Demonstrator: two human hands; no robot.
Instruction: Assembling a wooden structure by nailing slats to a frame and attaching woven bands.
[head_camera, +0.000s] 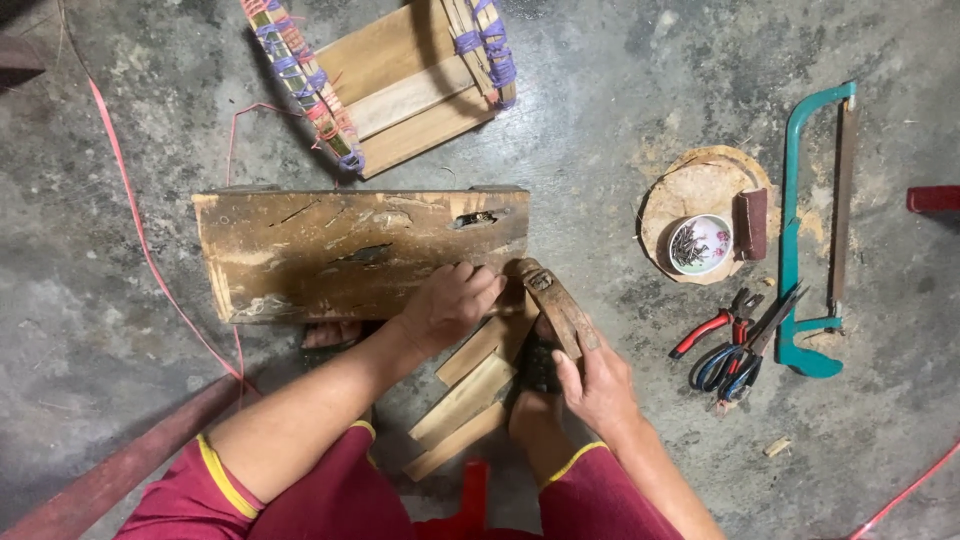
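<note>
My left hand (450, 300) is curled shut on the near edge of the old wooden block (360, 255), its fingers pinching something too small for me to make out. My right hand (598, 385) is wrapped around the handle of a worn wooden tool (553, 300), which slants up toward my left fingertips and touches the block's near right corner.

Under both hands lie the bamboo slats (465, 400), pale and flat, stacked loosely on a slant between my knees. The block is long, brown, scarred and gouged, with a dark hole near its far right end.

To the right of my right hand a round wooden disc (700, 185) sits on the concrete floor (600, 130), bearing a small flowered bowl (700, 244) of dark nails and a brown rectangular stone (751, 223) at the bowl's right. Nearer to me are red-handled pliers (712, 327) and blue-handled scissors (737, 355), overlapping. A teal hacksaw (812, 230) lies just beyond them.

Past the block stands a half-built frame (400, 80) of slats bound with purple and red strapping. A red strap (140, 230) trails over the floor on my left.
</note>
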